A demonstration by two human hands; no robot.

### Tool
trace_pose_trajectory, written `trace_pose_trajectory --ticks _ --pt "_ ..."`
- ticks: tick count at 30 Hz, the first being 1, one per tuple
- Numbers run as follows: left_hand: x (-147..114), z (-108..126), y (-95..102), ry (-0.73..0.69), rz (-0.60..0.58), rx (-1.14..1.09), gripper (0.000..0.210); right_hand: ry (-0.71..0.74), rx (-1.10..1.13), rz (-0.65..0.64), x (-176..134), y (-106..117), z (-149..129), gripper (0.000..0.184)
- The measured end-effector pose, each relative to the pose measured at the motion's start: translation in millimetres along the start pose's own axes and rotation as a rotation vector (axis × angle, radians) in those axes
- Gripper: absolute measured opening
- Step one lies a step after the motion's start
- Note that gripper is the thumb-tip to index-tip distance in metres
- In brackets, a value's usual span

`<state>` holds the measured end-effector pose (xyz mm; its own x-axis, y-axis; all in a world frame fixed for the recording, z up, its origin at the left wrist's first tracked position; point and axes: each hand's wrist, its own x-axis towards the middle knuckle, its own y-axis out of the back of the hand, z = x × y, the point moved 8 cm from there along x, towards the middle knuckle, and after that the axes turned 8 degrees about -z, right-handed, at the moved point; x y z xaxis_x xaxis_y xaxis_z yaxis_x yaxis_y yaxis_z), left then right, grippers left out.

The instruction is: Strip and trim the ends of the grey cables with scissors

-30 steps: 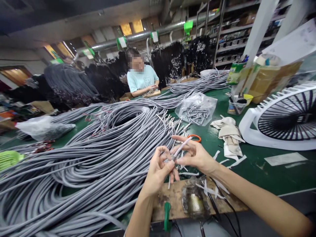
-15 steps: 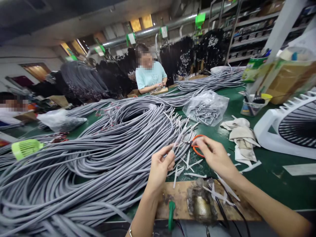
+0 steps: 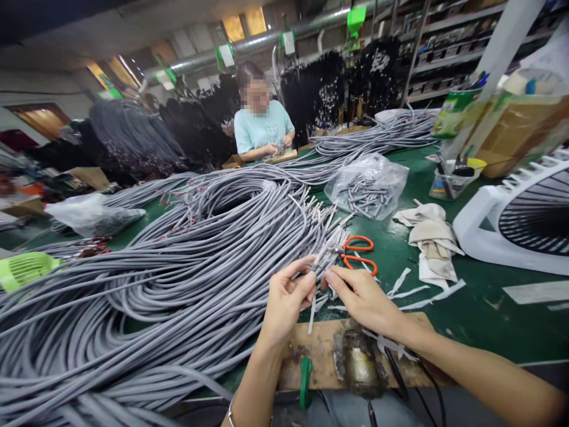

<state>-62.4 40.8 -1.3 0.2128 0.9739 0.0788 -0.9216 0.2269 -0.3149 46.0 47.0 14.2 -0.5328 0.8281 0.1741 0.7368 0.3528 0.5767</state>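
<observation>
My left hand (image 3: pixel 288 296) pinches a grey cable close to its end, thumb against the fingers. Right beside it, my right hand (image 3: pixel 360 296) has thumb and forefinger closed at the same cable's stripped end, partly hidden by the fingers. Just beyond my right hand lie scissors (image 3: pixel 359 242) with orange handles, let go of on the bench. A big coil of grey cables (image 3: pixel 178 279) spreads to the left, their pale ends bunched near my hands. White strips (image 3: pixel 406 284) lie to the right of my hand.
In front of me is a wooden board (image 3: pixel 302 356) with a stained metal block (image 3: pixel 360 362) and a green clamp handle (image 3: pixel 306 379). A plastic bag of grey pieces (image 3: pixel 367 190), cloths (image 3: pixel 431 237) and a white fan (image 3: pixel 484 231) stand rightward. A co-worker (image 3: pixel 262 127) sits opposite.
My right hand has released the orange scissors and moved left and down to the cable end by my left hand. The left hand keeps its hold; the view shifts slightly.
</observation>
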Motion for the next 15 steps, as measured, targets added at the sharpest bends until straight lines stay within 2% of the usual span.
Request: trace_pose_trajectory --ticks 8,12,15 --pt "0 3 2.1 -0.038 0.024 0.155 0.03 0.026 0.131 0.02 -2 3 -2 0.035" --pt "0 6 0.9 -0.071 0.034 0.237 0.028 0.007 0.408 -0.042 -1 -7 5 0.039" --pt "0 4 -4.7 -0.06 -0.02 0.255 0.026 0.007 0.628 -0.081 1 -12 8 0.041"
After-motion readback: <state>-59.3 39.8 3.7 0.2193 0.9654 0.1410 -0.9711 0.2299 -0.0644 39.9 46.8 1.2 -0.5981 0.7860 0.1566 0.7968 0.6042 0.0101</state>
